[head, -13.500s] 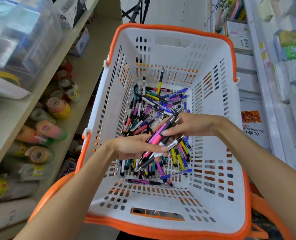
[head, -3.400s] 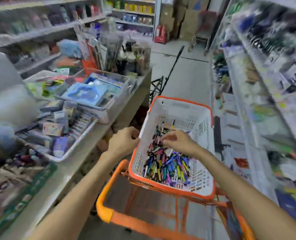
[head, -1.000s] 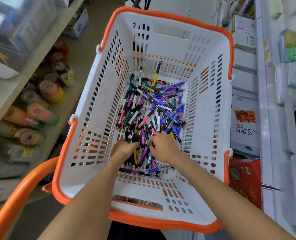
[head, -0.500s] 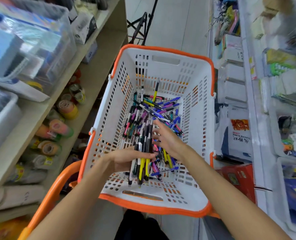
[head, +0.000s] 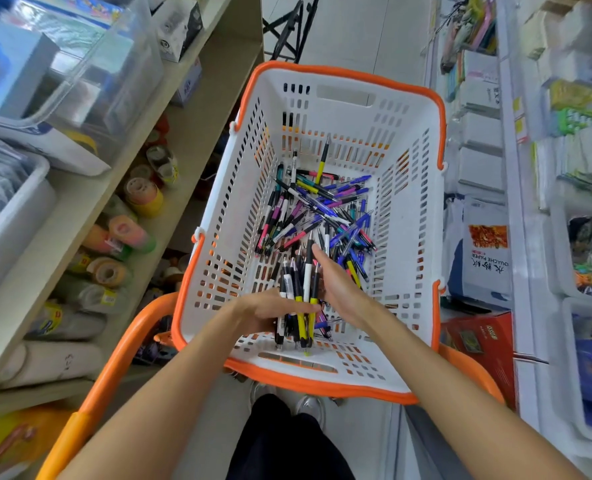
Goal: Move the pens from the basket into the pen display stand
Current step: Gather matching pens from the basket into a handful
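1. Here the left hand (head: pixel 270 311) is curled round a bundle of pens (head: pixel 299 292), thumb across the front, holding them roughly parallel with their lengths running toward and away from the person.
2. The bundle is a mix of black, white and yellow barrels; its near ends hang just above the basket's near wall.
3. The right hand (head: pixel 339 285) lies against the right side of the same bundle, fingers fairly straight and together, pressing the pens in toward the left hand; it does not look wrapped round them.
4. Both hands are inside the white basket (head: pixel 408 237) with the orange rim, low down at its near end.
5. The loose pens (head: pixel 318 209), purple, blue, pink, teal and yellow, lie in a tangled heap on the basket floor beyond the hands.
6. The basket sits on an orange cart frame (head: pixel 128 341) in a shop aisle.
7. Tape rolls (head: pixel 142 195) lie on the lower shelf to the left.
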### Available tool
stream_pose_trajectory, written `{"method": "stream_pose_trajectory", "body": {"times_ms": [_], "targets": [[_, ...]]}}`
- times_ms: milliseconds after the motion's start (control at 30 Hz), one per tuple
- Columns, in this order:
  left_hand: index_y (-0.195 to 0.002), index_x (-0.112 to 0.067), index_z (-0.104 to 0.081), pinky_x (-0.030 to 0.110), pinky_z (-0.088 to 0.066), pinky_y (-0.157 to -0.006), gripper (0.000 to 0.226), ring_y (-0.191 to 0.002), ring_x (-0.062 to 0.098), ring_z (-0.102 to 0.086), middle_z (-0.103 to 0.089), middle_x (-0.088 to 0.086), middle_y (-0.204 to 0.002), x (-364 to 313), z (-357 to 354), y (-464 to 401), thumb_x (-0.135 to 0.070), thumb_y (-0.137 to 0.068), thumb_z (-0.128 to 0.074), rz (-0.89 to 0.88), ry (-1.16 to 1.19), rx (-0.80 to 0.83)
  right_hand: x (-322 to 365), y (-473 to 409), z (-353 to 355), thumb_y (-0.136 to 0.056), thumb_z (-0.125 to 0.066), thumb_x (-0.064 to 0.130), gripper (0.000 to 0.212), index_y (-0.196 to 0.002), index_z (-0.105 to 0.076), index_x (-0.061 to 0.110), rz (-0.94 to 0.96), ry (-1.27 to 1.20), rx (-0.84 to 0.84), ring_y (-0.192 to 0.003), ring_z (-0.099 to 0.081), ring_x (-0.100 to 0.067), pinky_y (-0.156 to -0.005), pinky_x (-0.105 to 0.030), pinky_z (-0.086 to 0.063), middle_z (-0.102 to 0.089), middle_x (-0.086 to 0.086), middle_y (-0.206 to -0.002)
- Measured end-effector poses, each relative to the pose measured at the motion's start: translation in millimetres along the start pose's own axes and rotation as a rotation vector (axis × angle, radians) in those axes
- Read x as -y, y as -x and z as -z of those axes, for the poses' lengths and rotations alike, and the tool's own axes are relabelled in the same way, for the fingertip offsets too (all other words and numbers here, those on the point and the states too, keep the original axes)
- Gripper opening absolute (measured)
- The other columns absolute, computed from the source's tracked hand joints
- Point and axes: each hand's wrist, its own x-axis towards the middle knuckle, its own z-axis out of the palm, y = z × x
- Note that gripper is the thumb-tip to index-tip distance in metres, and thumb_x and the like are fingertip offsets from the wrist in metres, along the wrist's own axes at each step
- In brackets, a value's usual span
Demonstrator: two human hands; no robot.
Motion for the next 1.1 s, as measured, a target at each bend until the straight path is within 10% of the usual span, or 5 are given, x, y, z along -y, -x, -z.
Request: {"method": "stream_pose_trajectory", "body": {"times_ms": [167,367,700,1000,1100], "targets": [[-0.15,-0.003,-0.018,0.039,-0.016,-0.116,0.098,-0.145,0.02,-0.02,-0.023,0.009,-0.157,7.6,11.0,-0.3,-0.046,-0.08,-0.071,-0.079,0.067,0.043,14.9,5.3,16.5,-0.093,-0.057,0.037,0.046,-0.132,-0.051,0.013,0.087,0.287,0.056,-0.12,-0.052,-0.012,-0.11,-0.039,-0.038,-0.053,-0.002,-0.136],[-0.104,-0.032,-0.07,0.043,-0.011,-0.119,0.028,-0.145,0.019,-0.019,-0.032,0.002,-0.154,4.5,16.2,9.8,-0.041,-0.077,-0.073,-0.087,0.125,0.166,36.7,10.2,34.5,-0.084,-0.069,0.034,0.037,-0.099,-0.067,0.0,0.142,0.441,0.103,-0.081,-0.056,-0.015,-0.076,-0.029,-0.048,-0.065,-0.016,-0.097],[-0.147,-0.018,-0.035,0.043,-0.016,-0.119,0.119,-0.142,0.013,-0.025,-0.029,-0.004,-0.155,2.6,25.9,3.8,-0.068,-0.049,-0.082,-0.182,0.02,0.145,60.6,14.4,56.4,-0.082,-0.069,0.004,0.029,-0.11,-0.065,0.009,0.095,0.21,0.227,-0.085,-0.067,-0.008,-0.076,-0.019,-0.054,-0.07,-0.001,-0.102],[-0.121,-0.034,-0.054,0.031,-0.033,-0.11,0.046,-0.118,0.009,-0.055,-0.063,-0.008,-0.123,-13.8,17.6,10.0,-0.026,-0.081,-0.074,-0.319,-0.009,0.099,64.3,4.6,40.0,-0.085,-0.061,0.006,0.02,-0.103,-0.054,0.003,-0.022,0.167,0.247,-0.055,-0.048,-0.008,-0.047,-0.015,-0.043,-0.055,-0.013,-0.095],[-0.12,-0.027,-0.058,0.036,-0.033,-0.112,0.055,-0.118,0.011,-0.056,-0.066,-0.002,-0.121,-13.2,16.9,10.3,-0.039,-0.071,-0.08,-0.302,-0.016,0.086,62.6,0.9,39.3,-0.084,-0.059,0.006,0.007,-0.09,-0.056,0.004,-0.038,0.175,0.229,-0.053,-0.045,-0.008,-0.044,-0.015,-0.04,-0.054,-0.009,-0.086]]}}
